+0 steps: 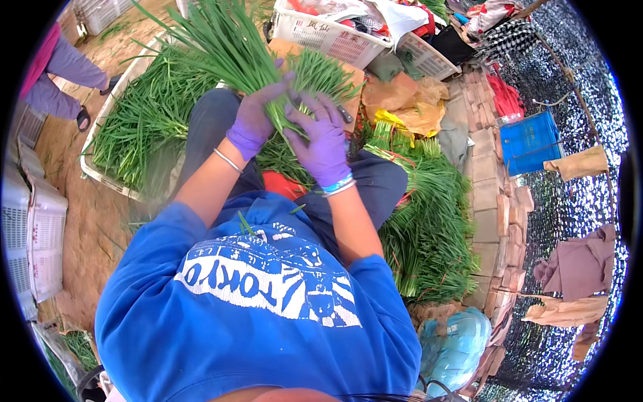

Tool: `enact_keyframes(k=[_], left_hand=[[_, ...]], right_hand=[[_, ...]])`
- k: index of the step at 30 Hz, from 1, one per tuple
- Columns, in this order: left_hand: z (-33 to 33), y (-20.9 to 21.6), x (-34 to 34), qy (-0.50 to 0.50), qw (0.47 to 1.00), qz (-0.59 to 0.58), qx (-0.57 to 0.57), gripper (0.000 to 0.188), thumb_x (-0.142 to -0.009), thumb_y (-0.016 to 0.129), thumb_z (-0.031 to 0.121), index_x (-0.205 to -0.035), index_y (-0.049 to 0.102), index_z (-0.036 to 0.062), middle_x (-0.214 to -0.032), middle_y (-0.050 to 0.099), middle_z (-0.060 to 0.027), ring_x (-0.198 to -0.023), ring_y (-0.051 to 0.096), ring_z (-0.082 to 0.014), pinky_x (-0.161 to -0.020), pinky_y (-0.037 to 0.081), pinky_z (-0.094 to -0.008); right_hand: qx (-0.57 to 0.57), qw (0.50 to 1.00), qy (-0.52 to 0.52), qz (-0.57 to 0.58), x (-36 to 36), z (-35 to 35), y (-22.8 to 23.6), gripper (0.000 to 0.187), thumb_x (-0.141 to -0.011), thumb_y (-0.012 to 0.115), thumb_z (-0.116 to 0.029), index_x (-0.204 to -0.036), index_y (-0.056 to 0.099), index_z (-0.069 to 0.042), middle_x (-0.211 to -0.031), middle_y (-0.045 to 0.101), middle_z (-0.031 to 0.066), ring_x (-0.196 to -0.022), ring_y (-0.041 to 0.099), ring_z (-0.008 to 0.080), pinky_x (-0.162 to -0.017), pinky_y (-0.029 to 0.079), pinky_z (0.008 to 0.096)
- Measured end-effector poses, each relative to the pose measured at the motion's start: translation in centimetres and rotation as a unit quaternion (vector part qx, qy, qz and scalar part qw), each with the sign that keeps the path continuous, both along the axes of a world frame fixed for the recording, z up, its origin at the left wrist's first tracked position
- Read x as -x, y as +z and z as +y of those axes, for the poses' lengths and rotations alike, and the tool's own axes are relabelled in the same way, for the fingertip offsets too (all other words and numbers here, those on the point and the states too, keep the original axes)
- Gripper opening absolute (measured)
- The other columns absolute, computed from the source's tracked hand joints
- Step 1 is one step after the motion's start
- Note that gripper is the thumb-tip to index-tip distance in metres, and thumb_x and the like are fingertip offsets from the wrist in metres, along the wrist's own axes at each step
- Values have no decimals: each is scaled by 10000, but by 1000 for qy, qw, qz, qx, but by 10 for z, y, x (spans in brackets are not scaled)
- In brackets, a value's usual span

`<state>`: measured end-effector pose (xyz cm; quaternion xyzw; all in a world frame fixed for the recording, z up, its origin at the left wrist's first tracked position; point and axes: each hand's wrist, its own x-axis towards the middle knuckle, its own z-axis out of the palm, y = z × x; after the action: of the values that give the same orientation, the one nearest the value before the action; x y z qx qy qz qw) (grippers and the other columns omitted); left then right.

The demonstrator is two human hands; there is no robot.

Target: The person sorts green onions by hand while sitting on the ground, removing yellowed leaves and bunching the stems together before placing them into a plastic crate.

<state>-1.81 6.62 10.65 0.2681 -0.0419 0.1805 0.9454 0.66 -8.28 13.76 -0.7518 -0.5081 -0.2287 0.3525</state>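
Both my hands wear purple gloves, and they meet above my lap at a bunch of long green garlic chives (pixel 224 50). My left hand (pixel 258 115) is wrapped round the bunch near its lower part, with the leaves fanning up and away to the left. At the stem ends, my right hand (pixel 320 139) has its fingers bent and closed on the stalks. Behind my right hand, more loose chives (pixel 323 72) lie on a brown cardboard sheet (pixel 284 48). A small dark object (pixel 345 114) shows beside the right fingers; its kind is unclear.
To my left stands a white crate (pixel 110 182) heaped with loose chives (pixel 147 107). Tied chive bundles (pixel 432 221) are piled at my right, along a brick edge (pixel 487 201). White baskets (pixel 328 33) stand ahead. A person's legs (pixel 70 74) are at far left.
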Motion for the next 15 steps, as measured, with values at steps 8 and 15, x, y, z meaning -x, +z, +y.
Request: enact_keyframes(k=[8,15], left_hand=[[33,-9,12,-50,997,-53,39,588,-713,522,19,-1270,336,46,-972,500,-69,-713,530,-189,-767,458,-364],[44,-21,25,92,969,67,-219,506,-658,622,22,-1141,470,15,-919,605,-106,-747,571,-174,-686,470,-301]], right_hand=[[-43,984,105,134,37,-40,-43,103,-651,614,-30,-715,533,-33,-1114,511,153,-1025,466,336,-884,359,402],[-41,973,-32,226,34,-119,-74,111,-625,605,17,-690,525,-26,-1114,519,158,-981,508,291,-834,396,361]])
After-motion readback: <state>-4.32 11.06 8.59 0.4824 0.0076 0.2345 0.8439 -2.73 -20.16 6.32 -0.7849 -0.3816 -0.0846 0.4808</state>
